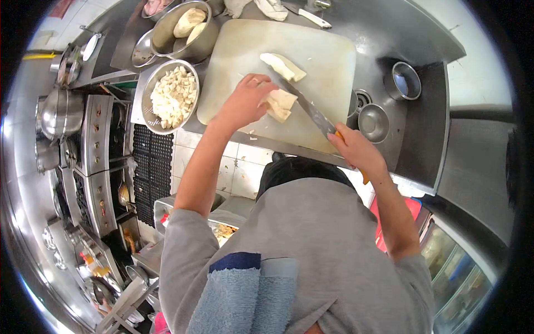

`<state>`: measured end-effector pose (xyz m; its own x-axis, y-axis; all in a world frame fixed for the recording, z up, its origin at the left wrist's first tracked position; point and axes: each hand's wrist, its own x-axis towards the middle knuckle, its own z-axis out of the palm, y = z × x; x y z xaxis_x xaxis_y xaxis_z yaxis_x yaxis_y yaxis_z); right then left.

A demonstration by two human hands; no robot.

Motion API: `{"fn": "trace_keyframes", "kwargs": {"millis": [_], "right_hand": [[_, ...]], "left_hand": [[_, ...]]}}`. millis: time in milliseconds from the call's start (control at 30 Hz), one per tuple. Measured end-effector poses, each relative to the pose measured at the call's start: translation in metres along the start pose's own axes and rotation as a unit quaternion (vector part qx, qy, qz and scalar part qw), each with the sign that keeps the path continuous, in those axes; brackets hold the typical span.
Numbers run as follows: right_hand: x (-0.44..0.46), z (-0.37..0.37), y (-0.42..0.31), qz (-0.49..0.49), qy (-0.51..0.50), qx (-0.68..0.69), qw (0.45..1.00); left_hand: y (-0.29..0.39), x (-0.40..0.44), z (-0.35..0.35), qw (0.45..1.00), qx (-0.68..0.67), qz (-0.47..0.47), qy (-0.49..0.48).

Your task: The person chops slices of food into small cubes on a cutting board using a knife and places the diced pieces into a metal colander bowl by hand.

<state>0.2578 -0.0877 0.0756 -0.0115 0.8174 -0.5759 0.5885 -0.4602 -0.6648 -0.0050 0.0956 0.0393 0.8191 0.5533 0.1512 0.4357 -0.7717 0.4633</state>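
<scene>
On the large white cutting board (pixel 233 61), my left hand (pixel 248 100) has its fingers closed on a chunk of a peeled, pale root vegetable (pixel 281 103). My right hand (pixel 359 147) grips the orange handle of a long kitchen knife (pixel 316 115). Its blade points up and left, just beside the held chunk. Farther up the board lie long cut pieces of the same vegetable (pixel 283 65). Small scraps are scattered on the board. To the left of my left hand, a colander (pixel 146 106) holds many diced pale cubes (pixel 173 96).
A deep metal pot (pixel 208 47) with whole peeled roots (pixel 189 23) stands behind the colander. A white-handled knife (pixel 314 18) and a cloth (pixel 271 8) lie at the back. Metal bowls (pixel 374 123) sit in the sink area at right. Stoves (pixel 99 133) line the left.
</scene>
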Motion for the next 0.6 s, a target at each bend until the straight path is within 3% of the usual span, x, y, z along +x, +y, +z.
{"fn": "trace_keyframes", "kwargs": {"millis": [100,267,367,467,567,600], "right_hand": [[0.002,0.008,0.012,-0.069,0.041,-0.010,0.997],[-0.001,0.006,0.004,-0.083,0.097,-0.070,0.989],[-0.003,0.005,-0.005,-0.083,0.096,-0.078,0.989],[-0.002,0.011,-0.009,-0.113,0.112,-0.069,0.985],[0.005,0.018,-0.016,-0.147,0.118,-0.069,0.980],[0.009,0.019,-0.019,-0.155,0.119,-0.072,0.978]], "left_hand": [[0.001,-0.008,0.006,0.999,-0.005,0.038,-0.008],[0.000,-0.020,-0.001,0.997,0.045,0.063,-0.024],[-0.008,-0.038,-0.004,0.997,0.065,0.036,-0.033],[-0.018,-0.051,0.009,0.997,0.074,-0.023,0.020],[-0.019,-0.061,0.016,0.968,0.183,-0.146,0.095],[-0.015,-0.061,0.012,0.972,0.163,-0.135,0.105]]}}
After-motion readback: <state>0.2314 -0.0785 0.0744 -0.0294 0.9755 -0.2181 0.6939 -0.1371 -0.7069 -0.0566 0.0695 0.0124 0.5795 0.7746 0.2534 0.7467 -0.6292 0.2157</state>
